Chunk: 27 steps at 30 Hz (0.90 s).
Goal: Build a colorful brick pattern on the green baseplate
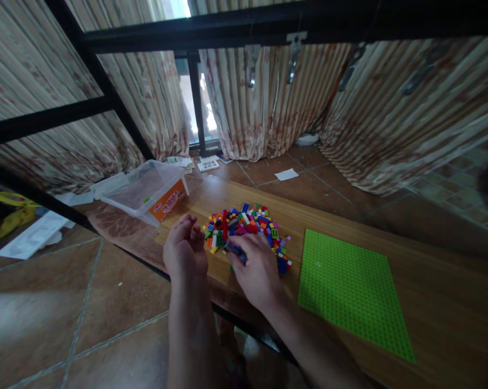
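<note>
A heap of small multicoloured toy building bricks [249, 219] lies on the wooden board. Over the heap's near side reaches my right hand [260, 267], its thumb and fingers closed around a dark bluish building brick [238, 249]; the fingers partly hide it. Just left of the heap, my left hand [185, 251] is raised with the palm turned up and the fingers curled in. Whatever those curled fingers hold, if anything, cannot be made out. A green studded baseplate [351, 289] lies flat to the right of the heap.
A clear plastic bin [146, 189] with an orange label stands left of the heap, at the end of the wooden board [284, 202]. Dark metal bars [244, 32] cross above and behind. Papers [286, 174] lie on the tiled floor near the curtains [263, 108].
</note>
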{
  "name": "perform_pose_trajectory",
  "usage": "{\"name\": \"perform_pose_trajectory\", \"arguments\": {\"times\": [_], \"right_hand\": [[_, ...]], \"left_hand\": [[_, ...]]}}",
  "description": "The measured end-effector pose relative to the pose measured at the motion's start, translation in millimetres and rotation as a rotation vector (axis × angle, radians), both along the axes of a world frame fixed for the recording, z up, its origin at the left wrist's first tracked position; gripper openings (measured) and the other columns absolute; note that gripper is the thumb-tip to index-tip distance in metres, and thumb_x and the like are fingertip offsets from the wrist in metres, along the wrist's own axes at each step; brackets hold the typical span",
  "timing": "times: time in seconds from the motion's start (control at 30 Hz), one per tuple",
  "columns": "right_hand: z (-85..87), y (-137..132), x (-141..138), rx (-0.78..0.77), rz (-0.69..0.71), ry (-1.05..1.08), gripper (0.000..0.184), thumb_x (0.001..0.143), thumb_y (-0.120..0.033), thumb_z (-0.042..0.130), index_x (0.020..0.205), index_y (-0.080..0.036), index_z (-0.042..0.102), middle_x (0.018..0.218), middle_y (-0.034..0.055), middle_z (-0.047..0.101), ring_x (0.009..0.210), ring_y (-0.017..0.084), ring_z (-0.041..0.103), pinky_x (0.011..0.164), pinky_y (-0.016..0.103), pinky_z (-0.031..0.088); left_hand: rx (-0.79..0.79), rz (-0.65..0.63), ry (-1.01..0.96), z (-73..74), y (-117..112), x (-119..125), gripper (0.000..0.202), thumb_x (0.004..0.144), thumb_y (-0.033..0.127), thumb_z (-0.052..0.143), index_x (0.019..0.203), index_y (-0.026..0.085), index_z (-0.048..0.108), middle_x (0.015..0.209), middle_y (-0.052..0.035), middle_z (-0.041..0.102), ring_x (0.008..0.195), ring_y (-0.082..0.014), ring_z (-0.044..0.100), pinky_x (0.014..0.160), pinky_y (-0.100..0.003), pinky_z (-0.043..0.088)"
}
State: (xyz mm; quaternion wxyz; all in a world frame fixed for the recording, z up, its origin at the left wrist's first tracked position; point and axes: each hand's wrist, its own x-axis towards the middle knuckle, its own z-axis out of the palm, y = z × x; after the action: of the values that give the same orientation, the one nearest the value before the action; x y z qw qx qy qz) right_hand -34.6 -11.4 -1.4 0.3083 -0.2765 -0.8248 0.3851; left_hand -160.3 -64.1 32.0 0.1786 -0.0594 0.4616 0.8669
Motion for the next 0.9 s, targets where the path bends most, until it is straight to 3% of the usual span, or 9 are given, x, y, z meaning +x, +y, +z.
{"name": "perform_pose_trajectory", "arguments": {"times": [0.1,0.17,0.23,0.3,0.4,0.57,0.7,0.9], "right_hand": [[4.0,17,28,-0.576,-0.120,0.347,0.026,0.078,-0.030,0.070,0.103,-0.025,0.071,0.099,0.0025,0.071,0.090,0.019,0.062,0.081,0.034,0.048],[4.1,28,48,-0.876,-0.161,0.512,0.026,0.072,-0.034,0.075,0.096,-0.025,0.073,0.094,0.0011,0.072,0.079,0.014,0.062,0.069,0.027,0.048],[2.7,34,64,-1.041,-0.188,0.615,0.025,0.067,-0.034,0.080,0.088,-0.024,0.074,0.090,-0.0001,0.072,0.074,0.011,0.061,0.062,0.022,0.047],[0.1,37,74,-1.100,-0.223,0.684,0.025,0.062,-0.032,0.084,0.084,-0.024,0.075,0.088,-0.0013,0.072,0.073,0.009,0.061,0.062,0.020,0.047],[-5.2,39,83,-1.038,-0.291,0.706,0.026,0.060,-0.033,0.085,0.082,-0.024,0.075,0.087,-0.0013,0.073,0.073,0.010,0.062,0.065,0.021,0.050],[-10.2,43,94,-0.815,-0.323,0.584,0.025,0.071,-0.043,0.077,0.085,-0.023,0.076,0.081,0.0014,0.073,0.074,0.014,0.064,0.069,0.028,0.052],[-7.5,48,102,-0.674,-0.339,0.506,0.022,0.071,-0.040,0.077,0.086,-0.024,0.076,0.084,0.0013,0.074,0.078,0.015,0.064,0.075,0.030,0.051],[-5.3,54,109,-0.699,-0.309,0.492,0.018,0.070,-0.039,0.077,0.077,-0.023,0.077,0.075,0.0009,0.073,0.070,0.014,0.061,0.068,0.028,0.048]], "left_hand": [[-0.180,-0.402,0.172,1.8,8,18,0.026,0.067,0.030,0.074,0.088,0.015,0.068,0.081,-0.0008,0.065,0.064,-0.0070,0.057,0.055,-0.016,0.042],[-0.275,-0.695,0.291,1.4,17,37,0.033,0.071,0.037,0.074,0.095,0.016,0.070,0.085,-0.0024,0.067,0.068,-0.0093,0.058,0.057,-0.018,0.043],[-0.287,-0.933,0.389,-0.8,28,57,0.033,0.074,0.037,0.072,0.099,0.016,0.070,0.086,-0.0030,0.068,0.069,-0.0106,0.058,0.060,-0.020,0.045],[-0.261,-1.075,0.457,-4.3,38,73,0.029,0.077,0.034,0.069,0.100,0.015,0.070,0.087,-0.0034,0.068,0.072,-0.0117,0.059,0.064,-0.021,0.046],[-0.271,-1.126,0.501,-9.4,48,89,0.023,0.079,0.027,0.065,0.098,0.015,0.069,0.089,-0.0038,0.068,0.076,-0.0130,0.060,0.070,-0.024,0.048],[-0.274,-1.073,0.541,-16.7,54,103,0.017,0.079,0.020,0.063,0.095,0.016,0.063,0.093,-0.0035,0.068,0.081,-0.0143,0.062,0.076,-0.027,0.050],[-0.254,-1.034,0.643,-18.6,56,114,0.011,0.081,0.021,0.063,0.090,0.016,0.060,0.088,-0.0022,0.066,0.084,-0.0143,0.062,0.080,-0.027,0.049],[-0.266,-1.050,0.642,-15.0,57,119,0.015,0.078,0.024,0.067,0.087,0.016,0.060,0.086,-0.0026,0.065,0.080,-0.0142,0.062,0.075,-0.026,0.049]]}}
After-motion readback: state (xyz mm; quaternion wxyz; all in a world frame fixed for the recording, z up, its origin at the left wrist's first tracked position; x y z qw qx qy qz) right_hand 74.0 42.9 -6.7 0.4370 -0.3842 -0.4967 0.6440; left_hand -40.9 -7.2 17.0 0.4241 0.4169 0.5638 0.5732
